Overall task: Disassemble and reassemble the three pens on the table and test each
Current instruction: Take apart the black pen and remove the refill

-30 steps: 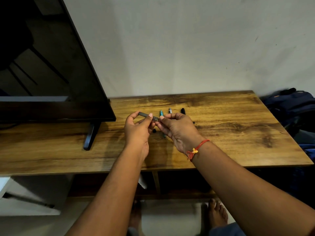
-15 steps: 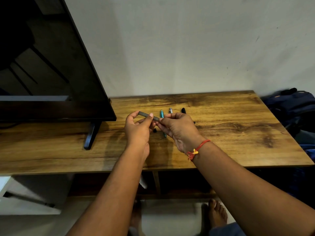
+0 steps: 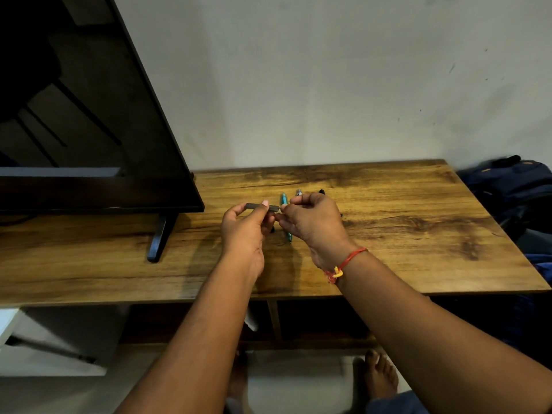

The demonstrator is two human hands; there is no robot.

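Head-cam view looking down over a wooden table [image 3: 418,234] set against a plain wall [image 3: 328,85].

L hand [image 3: 245,231] is raised a little above the tabletop. Its thumb & index finger pinch a dark grey pen [image 3: 259,207], held roughly level w/ its length running left to right; the other fingers curl underneath. R hand [image 3: 313,222] meets it from the right, fingers curled tight, fingertips pinching the pen's right end. The exact part in that pinch is too small to tell. The 2 hands are almost touching at the fingertips.

On the table behind & below the hands lies a teal pen [image 3: 284,201], running front to back, its middle hidden by R hand. Just right of it, the far ends of a silver-grey pen [image 3: 298,192] & a black pen [image 3: 321,191] poke out from behind R hand; the rest of both is hidden.

R wrist wears a red thread band [image 3: 346,262] w/ a yellow knot.

At left a big dark TV [image 3: 89,130] stands on the table on a black foot [image 3: 158,240]. A dark blue backpack [image 3: 513,189] sits off the table's right end. Bare feet [image 3: 379,375] show on the floor below.
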